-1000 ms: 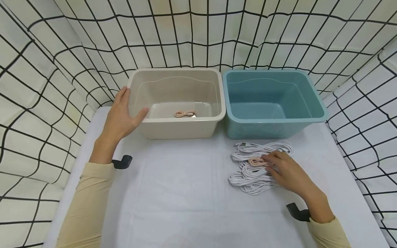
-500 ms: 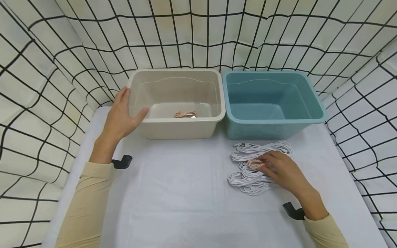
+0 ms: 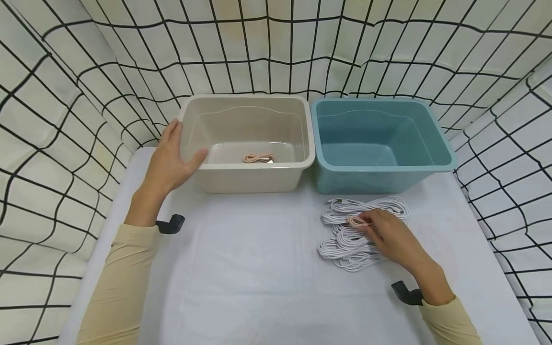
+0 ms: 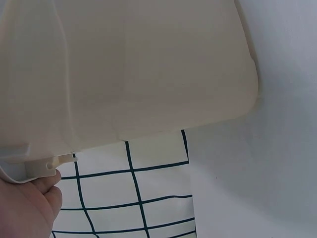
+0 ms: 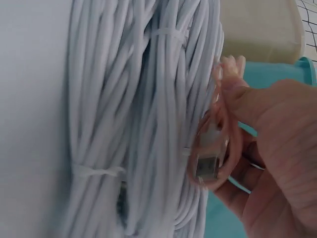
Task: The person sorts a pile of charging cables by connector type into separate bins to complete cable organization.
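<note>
My left hand holds the front left corner of the beige bin, thumb over its rim; the left wrist view shows the beige bin wall close up. One coiled pink cable lies on that bin's floor. My right hand pinches another coiled pink cable just above a pile of white coiled cables on the table. In the right wrist view the pink cable with its metal plug sits in my fingers beside the white cables.
A teal bin, nothing visible inside, stands right of the beige one at the table's back. A white cloth covers the table. Black-gridded fabric walls enclose the left, back and right sides.
My right hand has closed on the pink cable and raised it slightly toward the back of the white pile. The left hand has stayed on the beige bin.
</note>
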`<action>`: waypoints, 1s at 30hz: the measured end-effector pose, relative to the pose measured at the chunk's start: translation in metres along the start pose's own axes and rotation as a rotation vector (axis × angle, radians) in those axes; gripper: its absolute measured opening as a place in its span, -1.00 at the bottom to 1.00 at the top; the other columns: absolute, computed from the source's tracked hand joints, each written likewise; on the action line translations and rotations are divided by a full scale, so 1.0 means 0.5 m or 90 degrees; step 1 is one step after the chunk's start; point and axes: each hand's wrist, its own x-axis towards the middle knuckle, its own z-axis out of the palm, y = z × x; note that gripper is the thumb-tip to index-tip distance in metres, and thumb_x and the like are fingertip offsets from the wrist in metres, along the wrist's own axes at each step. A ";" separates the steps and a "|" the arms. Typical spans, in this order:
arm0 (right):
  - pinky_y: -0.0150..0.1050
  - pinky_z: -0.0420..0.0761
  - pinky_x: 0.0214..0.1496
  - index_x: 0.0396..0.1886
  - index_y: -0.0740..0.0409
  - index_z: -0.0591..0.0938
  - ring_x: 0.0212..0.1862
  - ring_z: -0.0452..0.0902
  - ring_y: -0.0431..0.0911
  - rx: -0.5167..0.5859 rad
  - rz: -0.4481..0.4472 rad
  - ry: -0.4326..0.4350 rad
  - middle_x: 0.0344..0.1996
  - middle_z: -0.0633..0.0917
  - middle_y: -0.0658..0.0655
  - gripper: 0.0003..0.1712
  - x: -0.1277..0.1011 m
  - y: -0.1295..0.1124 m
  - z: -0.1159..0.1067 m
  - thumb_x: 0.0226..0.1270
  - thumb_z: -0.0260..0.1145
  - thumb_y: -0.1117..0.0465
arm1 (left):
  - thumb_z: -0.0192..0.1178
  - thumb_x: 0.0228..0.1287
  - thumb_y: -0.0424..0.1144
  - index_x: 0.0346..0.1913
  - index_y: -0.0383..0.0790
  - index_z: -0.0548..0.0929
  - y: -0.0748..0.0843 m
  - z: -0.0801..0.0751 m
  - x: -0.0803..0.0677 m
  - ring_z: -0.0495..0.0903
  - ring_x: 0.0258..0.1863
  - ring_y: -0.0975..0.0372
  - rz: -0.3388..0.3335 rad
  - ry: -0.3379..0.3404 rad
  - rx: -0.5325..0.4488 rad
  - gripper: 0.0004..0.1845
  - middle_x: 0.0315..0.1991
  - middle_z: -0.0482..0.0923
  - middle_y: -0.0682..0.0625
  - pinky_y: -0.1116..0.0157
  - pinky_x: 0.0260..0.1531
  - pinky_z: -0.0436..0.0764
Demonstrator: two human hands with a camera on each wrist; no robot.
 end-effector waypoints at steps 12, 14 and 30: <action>-0.05 0.69 -0.21 0.20 0.32 0.65 -0.15 0.66 -0.04 0.031 -0.059 0.016 -0.07 0.71 0.16 -0.58 0.051 -0.038 -0.063 0.38 0.46 0.39 | 0.10 0.45 0.26 0.72 -0.31 -0.09 0.005 -0.001 0.000 0.08 0.62 -0.29 -0.002 -0.004 0.003 0.06 0.74 -0.18 -0.19 -0.40 0.47 0.18; -0.06 0.71 -0.19 0.23 0.31 0.63 -0.12 0.68 -0.04 0.037 -0.075 0.024 -0.04 0.71 0.16 -0.55 0.066 -0.045 -0.074 0.37 0.46 0.39 | 0.10 0.45 0.26 0.72 -0.31 -0.08 0.005 -0.001 -0.001 0.09 0.62 -0.30 -0.002 -0.003 0.005 0.06 0.74 -0.18 -0.19 -0.41 0.46 0.19; -0.05 0.68 -0.02 0.23 0.26 0.61 0.04 0.63 -0.05 0.067 -0.186 0.069 0.06 0.67 0.13 -0.57 0.179 -0.088 -0.141 0.40 0.42 0.41 | 0.13 0.44 0.24 0.71 -0.31 -0.04 0.002 0.002 -0.002 0.18 0.57 -0.32 0.001 0.008 -0.003 0.05 0.73 -0.14 -0.19 -0.42 0.42 0.24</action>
